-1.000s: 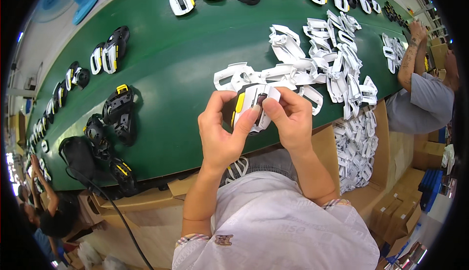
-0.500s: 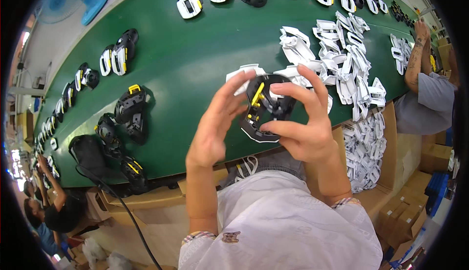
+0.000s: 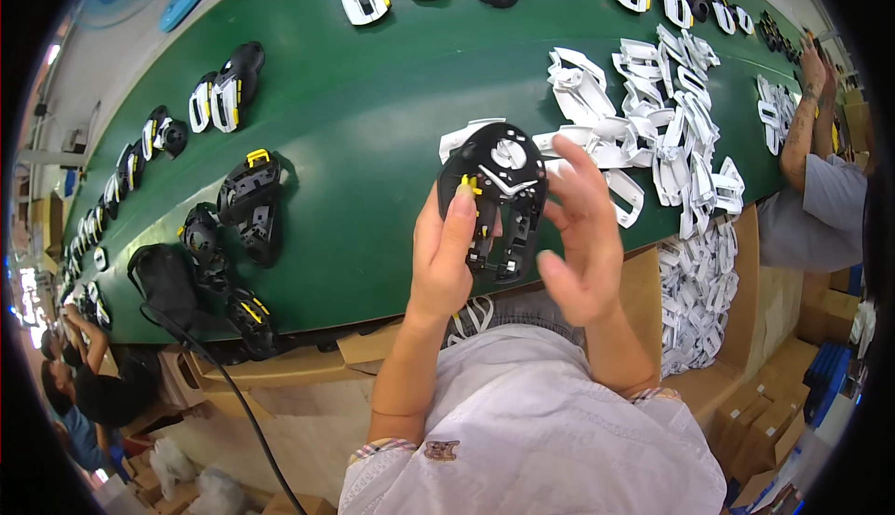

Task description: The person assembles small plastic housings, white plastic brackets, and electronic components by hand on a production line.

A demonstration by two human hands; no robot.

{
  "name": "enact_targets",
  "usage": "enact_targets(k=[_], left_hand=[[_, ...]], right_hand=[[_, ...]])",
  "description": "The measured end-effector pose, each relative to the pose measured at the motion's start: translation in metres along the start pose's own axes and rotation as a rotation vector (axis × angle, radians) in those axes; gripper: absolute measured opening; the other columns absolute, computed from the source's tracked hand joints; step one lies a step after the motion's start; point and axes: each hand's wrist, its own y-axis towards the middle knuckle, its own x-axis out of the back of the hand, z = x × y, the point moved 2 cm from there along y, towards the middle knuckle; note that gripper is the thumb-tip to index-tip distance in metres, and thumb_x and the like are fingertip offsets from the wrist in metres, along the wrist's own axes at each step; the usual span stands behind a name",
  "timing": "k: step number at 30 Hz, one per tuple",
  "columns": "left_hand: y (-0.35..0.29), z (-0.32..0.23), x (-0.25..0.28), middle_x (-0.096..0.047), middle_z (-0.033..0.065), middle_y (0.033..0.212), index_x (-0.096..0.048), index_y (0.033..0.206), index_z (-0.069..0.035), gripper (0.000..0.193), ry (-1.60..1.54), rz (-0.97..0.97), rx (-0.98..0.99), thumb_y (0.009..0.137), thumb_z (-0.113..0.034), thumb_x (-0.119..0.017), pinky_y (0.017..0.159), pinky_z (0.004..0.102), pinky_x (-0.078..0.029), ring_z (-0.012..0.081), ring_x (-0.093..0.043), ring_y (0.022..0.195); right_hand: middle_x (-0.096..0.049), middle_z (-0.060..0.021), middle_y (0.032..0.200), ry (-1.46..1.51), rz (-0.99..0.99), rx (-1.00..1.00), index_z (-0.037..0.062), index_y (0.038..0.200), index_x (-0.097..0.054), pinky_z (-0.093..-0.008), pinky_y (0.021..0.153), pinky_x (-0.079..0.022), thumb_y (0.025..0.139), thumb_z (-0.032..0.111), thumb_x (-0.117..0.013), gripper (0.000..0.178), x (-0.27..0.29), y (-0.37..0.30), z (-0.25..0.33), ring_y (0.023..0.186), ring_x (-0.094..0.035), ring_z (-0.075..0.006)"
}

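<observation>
My left hand [image 3: 442,261] grips an oval black plastic assembly [image 3: 515,200] by its left side, with the thumb lying across the front. The assembly has a yellow strip, a round whitish disc near its top and a V-shaped white line below that. Its lower half splits into two long arms around a gap. Just right of it my right hand [image 3: 587,249] is held apart from the piece, fingers spread and slightly blurred, with nothing in them. Behind the assembly a white plastic cover [image 3: 457,139] lies on the green table [image 3: 364,170], partly hidden.
A heap of white plastic covers [image 3: 667,133] spreads to the right, above a cardboard box [image 3: 741,329] full of more. Black assemblies [image 3: 250,193] and a black pouch with a cord [image 3: 163,282] lie left. Finished-looking white-and-black pieces [image 3: 365,0] line the far edge. A co-worker's arm [image 3: 802,128] reaches in at right.
The black assembly has been turned so its disc and white line face up. My left hand has closed on it, while my right hand has let go and moved off to the right.
</observation>
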Motion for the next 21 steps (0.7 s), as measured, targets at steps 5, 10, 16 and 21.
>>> enact_targets(k=[5, 10, 16, 21], left_hand=[[-0.002, 0.004, -0.004, -0.052, 0.0051, 0.083, -0.051, 0.104, 0.004, 0.028, 0.204, -0.027, -0.265, 0.093, -0.021, -0.043, 0.063, 0.0241, -0.039, 0.0107, -0.046, 0.071], [-0.007, 0.007, -0.005, -0.05, 0.0099, 0.088, -0.05, 0.101, 0.006, 0.027, 0.347, -0.067, -0.402, 0.091, -0.018, -0.043, 0.068, 0.0284, -0.039, 0.0158, -0.047, 0.076], [-0.007, 0.008, -0.003, -0.051, 0.0111, 0.088, -0.051, 0.101, 0.006, 0.03, 0.345, -0.098, -0.457, 0.091, -0.02, -0.043, 0.068, 0.0295, -0.04, 0.018, -0.048, 0.076], [-0.015, 0.008, 0.002, -0.054, 0.0143, 0.092, -0.052, 0.103, 0.007, 0.035, 0.356, -0.126, -0.523, 0.09, -0.024, -0.044, 0.072, 0.0295, -0.041, 0.0201, -0.051, 0.081]], right_hand=[[-0.058, -0.0074, 0.096, 0.173, -0.156, -0.325, -0.0031, 0.109, -0.048, -0.0283, 0.084, -0.048, 0.079, 0.0, -0.06, 0.033, -0.015, -0.002, -0.014, 0.089, -0.059, -0.0127], [-0.057, -0.0051, 0.093, 0.242, -0.195, -0.348, 0.0017, 0.095, -0.046, -0.027, 0.08, -0.046, 0.076, -0.003, -0.061, 0.025, -0.018, 0.0, -0.023, 0.085, -0.055, -0.009], [-0.054, -0.0022, 0.089, 0.2, -0.151, -0.335, 0.0041, 0.09, -0.043, -0.0243, 0.076, -0.042, 0.074, -0.003, -0.064, 0.028, -0.021, 0.005, -0.025, 0.083, -0.05, -0.0068], [-0.054, -0.0021, 0.086, 0.188, -0.123, -0.276, 0.0039, 0.089, -0.045, -0.0242, 0.073, -0.042, 0.073, -0.002, -0.063, 0.025, -0.025, 0.0, -0.025, 0.079, -0.049, -0.0068]])
